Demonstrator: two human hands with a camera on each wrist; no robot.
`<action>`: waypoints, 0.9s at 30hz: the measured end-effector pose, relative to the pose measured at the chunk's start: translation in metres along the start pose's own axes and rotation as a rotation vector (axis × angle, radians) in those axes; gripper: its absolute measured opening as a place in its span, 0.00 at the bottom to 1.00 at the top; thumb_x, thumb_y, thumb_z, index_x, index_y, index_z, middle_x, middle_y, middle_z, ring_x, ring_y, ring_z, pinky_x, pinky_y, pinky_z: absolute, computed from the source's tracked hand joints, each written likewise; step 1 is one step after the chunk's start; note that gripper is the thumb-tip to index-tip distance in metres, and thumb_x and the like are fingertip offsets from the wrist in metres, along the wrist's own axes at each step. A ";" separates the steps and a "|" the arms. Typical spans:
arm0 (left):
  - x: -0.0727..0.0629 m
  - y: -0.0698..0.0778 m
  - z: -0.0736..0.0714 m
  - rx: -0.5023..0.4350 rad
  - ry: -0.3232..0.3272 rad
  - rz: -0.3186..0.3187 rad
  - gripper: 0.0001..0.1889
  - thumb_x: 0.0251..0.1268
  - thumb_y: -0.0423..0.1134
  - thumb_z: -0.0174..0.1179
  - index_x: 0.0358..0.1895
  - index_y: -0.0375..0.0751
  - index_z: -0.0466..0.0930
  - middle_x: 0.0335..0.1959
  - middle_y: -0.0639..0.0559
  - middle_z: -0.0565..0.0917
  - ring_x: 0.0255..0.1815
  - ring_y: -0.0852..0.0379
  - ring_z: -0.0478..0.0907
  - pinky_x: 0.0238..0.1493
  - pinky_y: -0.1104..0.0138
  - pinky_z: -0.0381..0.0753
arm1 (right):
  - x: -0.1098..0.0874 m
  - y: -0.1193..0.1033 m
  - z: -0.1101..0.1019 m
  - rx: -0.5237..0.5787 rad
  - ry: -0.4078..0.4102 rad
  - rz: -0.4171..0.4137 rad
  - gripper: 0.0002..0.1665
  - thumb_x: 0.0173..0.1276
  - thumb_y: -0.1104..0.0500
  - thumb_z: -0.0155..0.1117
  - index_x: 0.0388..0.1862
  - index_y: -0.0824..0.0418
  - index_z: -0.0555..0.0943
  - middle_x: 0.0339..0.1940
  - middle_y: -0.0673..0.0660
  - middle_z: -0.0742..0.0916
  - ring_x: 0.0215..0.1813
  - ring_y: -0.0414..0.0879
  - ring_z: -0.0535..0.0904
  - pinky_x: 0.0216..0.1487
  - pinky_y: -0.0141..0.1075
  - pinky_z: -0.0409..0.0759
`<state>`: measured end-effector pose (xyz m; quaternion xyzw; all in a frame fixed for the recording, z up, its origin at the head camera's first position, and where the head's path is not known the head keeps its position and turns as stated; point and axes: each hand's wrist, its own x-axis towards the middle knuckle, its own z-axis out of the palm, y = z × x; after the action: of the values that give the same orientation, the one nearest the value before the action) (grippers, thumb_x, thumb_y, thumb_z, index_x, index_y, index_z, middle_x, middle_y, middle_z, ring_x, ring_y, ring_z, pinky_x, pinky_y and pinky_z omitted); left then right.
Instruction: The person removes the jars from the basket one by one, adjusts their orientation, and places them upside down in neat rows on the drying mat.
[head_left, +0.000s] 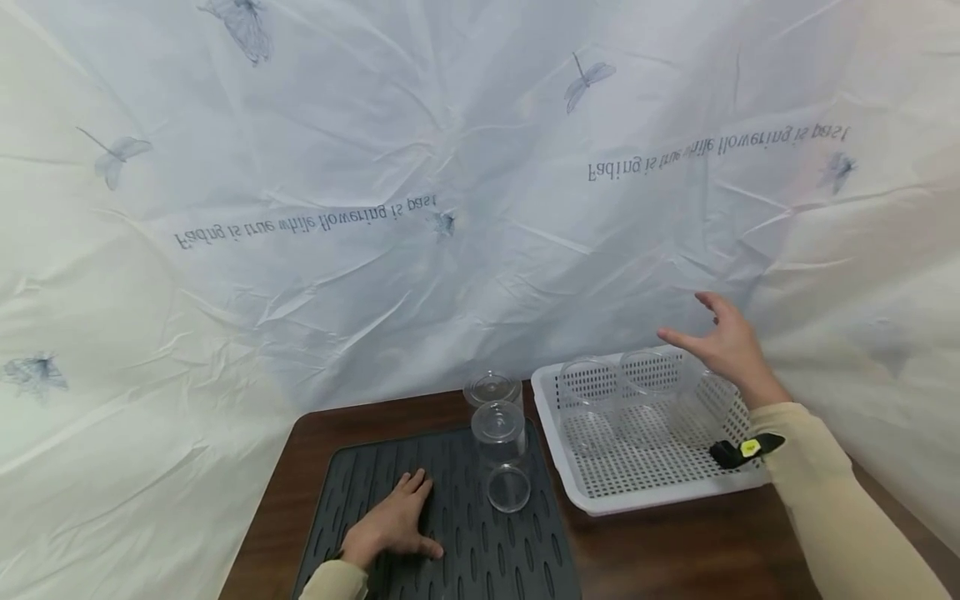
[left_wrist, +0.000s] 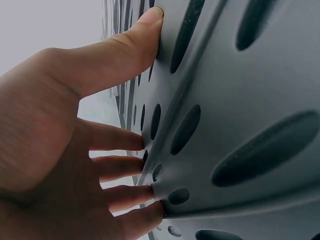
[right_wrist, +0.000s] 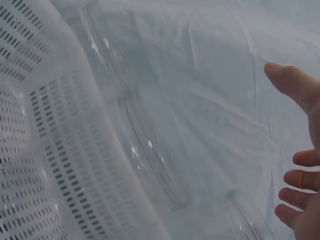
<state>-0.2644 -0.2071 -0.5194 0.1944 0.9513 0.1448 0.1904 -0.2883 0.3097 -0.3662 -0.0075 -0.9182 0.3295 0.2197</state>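
Observation:
My left hand (head_left: 390, 523) rests on a dark grey ridged mat (head_left: 472, 575); in the left wrist view its fingertips touch the slotted surface, thumb spread away. Several clear round cups (head_left: 499, 433) stand in a row along the mat's right side, apart from that hand. Over the back right of a white perforated basket (head_left: 600, 502), my right hand (head_left: 726, 346) hovers with thumb and fingers spread, holding nothing. Inside the basket are clear cups (head_left: 588, 390), their outlines faint. The right wrist view shows the cups' curved rims (right_wrist: 150, 150) past the basket wall, apart from the thumb (right_wrist: 295, 84).
A brown wooden table (head_left: 637, 550) carries the mat and basket side by side. Behind it hangs a pale wrinkled sheet (head_left: 480, 275) with printed insects and lettering. A black strap with a yellow-marked device (head_left: 750, 448) sits on the right wrist.

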 end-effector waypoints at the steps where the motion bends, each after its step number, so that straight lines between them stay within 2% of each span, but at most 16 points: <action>1: 0.000 -0.001 -0.001 -0.004 0.002 -0.001 0.57 0.41 0.61 0.75 0.73 0.33 0.61 0.77 0.35 0.54 0.77 0.31 0.49 0.68 0.38 0.61 | 0.002 0.002 0.000 -0.001 0.000 0.012 0.63 0.59 0.35 0.69 0.79 0.66 0.49 0.75 0.73 0.59 0.70 0.75 0.57 0.59 0.72 0.62; 7: -0.003 -0.005 -0.004 -0.019 -0.002 -0.019 0.57 0.42 0.61 0.75 0.73 0.33 0.60 0.77 0.34 0.53 0.77 0.31 0.48 0.68 0.37 0.60 | 0.014 0.012 0.002 0.010 -0.028 0.051 0.67 0.57 0.34 0.70 0.79 0.66 0.46 0.77 0.73 0.57 0.73 0.74 0.53 0.62 0.72 0.59; 12: -0.003 -0.009 -0.005 -0.008 -0.014 -0.043 0.56 0.42 0.62 0.75 0.73 0.34 0.61 0.77 0.35 0.54 0.77 0.31 0.48 0.68 0.37 0.60 | 0.015 0.024 0.003 0.048 -0.092 0.087 0.69 0.57 0.32 0.69 0.80 0.65 0.42 0.77 0.73 0.55 0.74 0.74 0.53 0.62 0.71 0.61; 16: -0.003 -0.007 -0.004 -0.012 -0.010 -0.031 0.57 0.42 0.62 0.75 0.73 0.34 0.60 0.77 0.35 0.53 0.77 0.31 0.48 0.68 0.37 0.60 | 0.007 0.032 -0.001 0.087 -0.155 0.110 0.69 0.59 0.33 0.68 0.80 0.65 0.39 0.77 0.73 0.54 0.74 0.73 0.52 0.63 0.70 0.61; 20: -0.002 -0.005 -0.002 -0.012 -0.006 -0.004 0.57 0.42 0.62 0.74 0.73 0.33 0.60 0.77 0.34 0.53 0.76 0.30 0.48 0.68 0.37 0.60 | -0.003 0.041 -0.007 0.105 -0.219 0.108 0.67 0.63 0.37 0.67 0.79 0.69 0.39 0.76 0.77 0.55 0.73 0.75 0.54 0.64 0.69 0.60; 27: 0.000 -0.002 -0.002 -0.006 -0.015 -0.005 0.57 0.42 0.62 0.74 0.73 0.33 0.60 0.77 0.35 0.53 0.77 0.31 0.48 0.68 0.38 0.60 | -0.016 0.058 -0.006 0.224 -0.296 0.101 0.66 0.63 0.50 0.72 0.77 0.72 0.35 0.74 0.80 0.52 0.73 0.77 0.51 0.66 0.69 0.59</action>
<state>-0.2663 -0.2095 -0.5184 0.1925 0.9499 0.1459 0.1985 -0.2786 0.3565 -0.4039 0.0192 -0.8966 0.4376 0.0647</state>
